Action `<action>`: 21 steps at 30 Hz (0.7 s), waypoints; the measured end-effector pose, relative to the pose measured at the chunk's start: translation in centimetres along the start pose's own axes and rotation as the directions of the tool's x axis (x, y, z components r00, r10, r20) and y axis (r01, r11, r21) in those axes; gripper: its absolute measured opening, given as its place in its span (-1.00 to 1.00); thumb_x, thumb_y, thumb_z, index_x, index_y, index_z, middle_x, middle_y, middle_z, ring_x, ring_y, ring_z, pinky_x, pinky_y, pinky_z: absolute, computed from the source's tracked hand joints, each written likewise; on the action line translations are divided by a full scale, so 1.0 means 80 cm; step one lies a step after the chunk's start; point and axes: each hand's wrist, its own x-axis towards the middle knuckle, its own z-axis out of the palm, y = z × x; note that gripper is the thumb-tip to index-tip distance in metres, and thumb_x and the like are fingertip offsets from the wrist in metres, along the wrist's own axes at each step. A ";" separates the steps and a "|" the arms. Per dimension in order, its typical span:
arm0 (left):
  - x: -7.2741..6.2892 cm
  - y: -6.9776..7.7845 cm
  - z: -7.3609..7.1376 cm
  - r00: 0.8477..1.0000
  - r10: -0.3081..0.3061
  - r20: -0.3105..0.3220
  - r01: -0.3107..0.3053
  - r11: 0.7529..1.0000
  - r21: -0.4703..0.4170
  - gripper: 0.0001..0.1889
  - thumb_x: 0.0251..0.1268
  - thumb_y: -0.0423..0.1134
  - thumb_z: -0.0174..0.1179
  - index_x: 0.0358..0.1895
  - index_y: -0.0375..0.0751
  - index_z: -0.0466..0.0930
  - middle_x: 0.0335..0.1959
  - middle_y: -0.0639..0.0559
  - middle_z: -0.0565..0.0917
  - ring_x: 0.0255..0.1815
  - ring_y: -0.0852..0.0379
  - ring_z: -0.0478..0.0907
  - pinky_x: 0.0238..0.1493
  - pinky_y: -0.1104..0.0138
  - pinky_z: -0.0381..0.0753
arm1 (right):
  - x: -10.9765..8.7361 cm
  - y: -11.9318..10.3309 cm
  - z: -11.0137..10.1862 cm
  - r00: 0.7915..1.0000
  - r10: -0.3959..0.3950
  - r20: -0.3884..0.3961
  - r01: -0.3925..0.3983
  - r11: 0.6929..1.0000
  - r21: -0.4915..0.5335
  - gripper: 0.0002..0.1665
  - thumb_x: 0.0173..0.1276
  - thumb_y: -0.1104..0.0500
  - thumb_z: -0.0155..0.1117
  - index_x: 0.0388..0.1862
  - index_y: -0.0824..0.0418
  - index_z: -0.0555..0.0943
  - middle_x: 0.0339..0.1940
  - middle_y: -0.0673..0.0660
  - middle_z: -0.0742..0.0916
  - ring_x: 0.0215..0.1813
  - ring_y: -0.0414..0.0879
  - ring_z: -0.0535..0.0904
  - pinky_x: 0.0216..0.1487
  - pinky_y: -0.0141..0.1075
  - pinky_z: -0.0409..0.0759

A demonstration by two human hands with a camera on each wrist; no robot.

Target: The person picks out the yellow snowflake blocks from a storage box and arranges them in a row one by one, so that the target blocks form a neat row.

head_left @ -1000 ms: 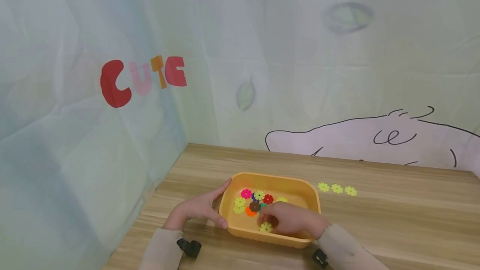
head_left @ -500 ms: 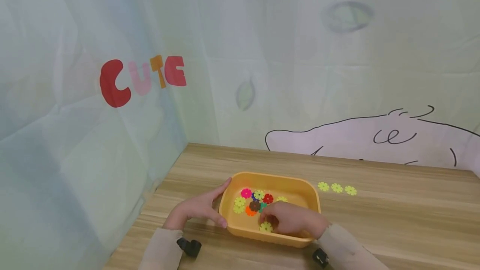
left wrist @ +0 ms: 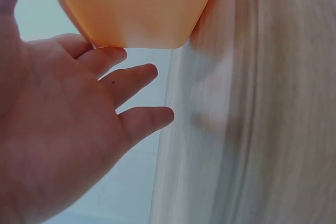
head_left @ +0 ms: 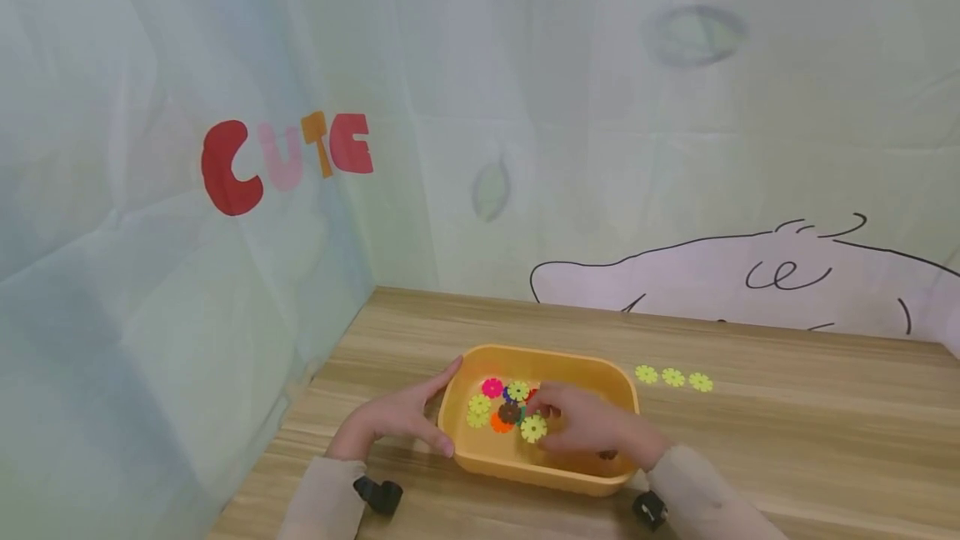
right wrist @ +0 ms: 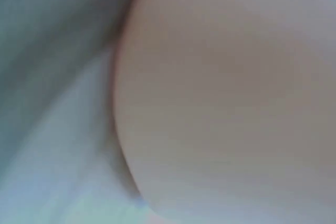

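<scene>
An orange plastic tray (head_left: 540, 477) stands on the table, holding several snowflake building discs. My left hand (head_left: 397, 417) rests against its left end, thumb and fingers spread along the outside; in the left wrist view, the straight fingers of my left hand (left wrist: 79, 103) touch or lie close to the tray wall (left wrist: 136, 14). Inside the tray, my right hand (head_left: 588, 423) pinches a yellow snowflake disc (head_left: 534, 428). To its left lie a brown disc (head_left: 509, 413), an orange disc (head_left: 499, 423), a pink disc (head_left: 492, 388) and several yellow ones. Only blurred skin and sleeve fill the right wrist view.
Three yellow snowflake discs (head_left: 673, 377) lie in a row on the wooden table (head_left: 810, 432), right of the tray's far corner. Printed cloth (head_left: 600, 148) hangs behind and on the left of the table. A dark disc (head_left: 607, 455) shows under my right wrist.
My right hand has moved slightly up and away from the tray's near wall, bringing the yellow snowflake disc along. The left hand and the tray have stayed put.
</scene>
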 end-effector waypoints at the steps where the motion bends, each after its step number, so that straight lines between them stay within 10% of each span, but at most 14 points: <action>1: 0.000 0.000 0.000 1.000 -0.004 -0.002 0.004 1.000 -0.002 0.32 -0.16 0.15 0.51 0.56 -0.17 -0.27 0.57 -0.22 -0.14 0.55 -0.24 -0.15 0.43 -0.20 -0.01 | -0.002 0.001 -0.004 1.000 0.010 -0.012 -0.010 1.000 0.005 -0.67 0.15 0.10 0.43 -0.10 0.07 0.59 -0.28 -0.15 0.54 -0.17 -0.22 0.44 -0.12 -0.34 0.52; 14: 0.001 -0.001 0.001 1.000 -0.006 -0.004 0.006 1.000 -0.015 0.31 -0.16 0.16 0.51 0.56 -0.14 -0.26 0.57 -0.21 -0.14 0.55 -0.23 -0.15 0.43 -0.20 -0.02 | -0.050 0.026 -0.077 0.970 0.051 -0.236 -0.056 0.998 -0.012 -0.63 0.21 0.14 0.39 -0.01 0.15 0.57 -0.32 -0.02 0.54 -0.28 -0.11 0.39 -0.33 -0.39 0.44; 21: 0.001 -0.002 0.000 1.000 -0.007 -0.003 0.007 0.999 -0.032 0.32 -0.15 0.13 0.52 0.56 -0.14 -0.28 0.57 -0.20 -0.16 0.55 -0.23 -0.19 0.43 -0.22 -0.05 | -0.092 0.056 -0.112 0.917 0.188 -0.351 -0.181 0.982 0.055 -0.58 0.23 0.16 0.39 0.04 0.24 0.55 -0.25 0.06 0.55 -0.24 -0.06 0.37 -0.33 -0.38 0.41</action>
